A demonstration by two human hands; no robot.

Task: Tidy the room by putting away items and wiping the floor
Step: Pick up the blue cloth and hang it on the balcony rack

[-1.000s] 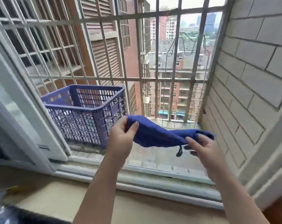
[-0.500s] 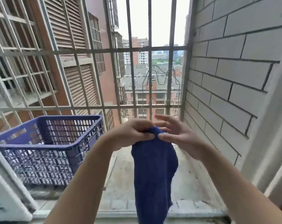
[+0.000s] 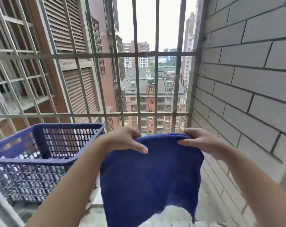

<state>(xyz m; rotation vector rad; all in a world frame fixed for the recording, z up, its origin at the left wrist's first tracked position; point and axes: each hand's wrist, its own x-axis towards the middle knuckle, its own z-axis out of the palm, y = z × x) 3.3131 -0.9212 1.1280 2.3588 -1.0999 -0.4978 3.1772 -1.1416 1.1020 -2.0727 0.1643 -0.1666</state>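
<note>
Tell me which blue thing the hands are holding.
The cloth, gripped at its top edge by the left hand and right hand and hanging down. The basket sits untouched at the left.

A purple-blue perforated plastic basket sits at the left, just inside the grey metal window grille. A pale tiled ledge runs below. A grey tiled wall with dark joints closes the right side. Beyond the bars stand a reddish-brown building with louvred shutters and, farther off, red-brick apartment blocks under a pale sky.
</note>
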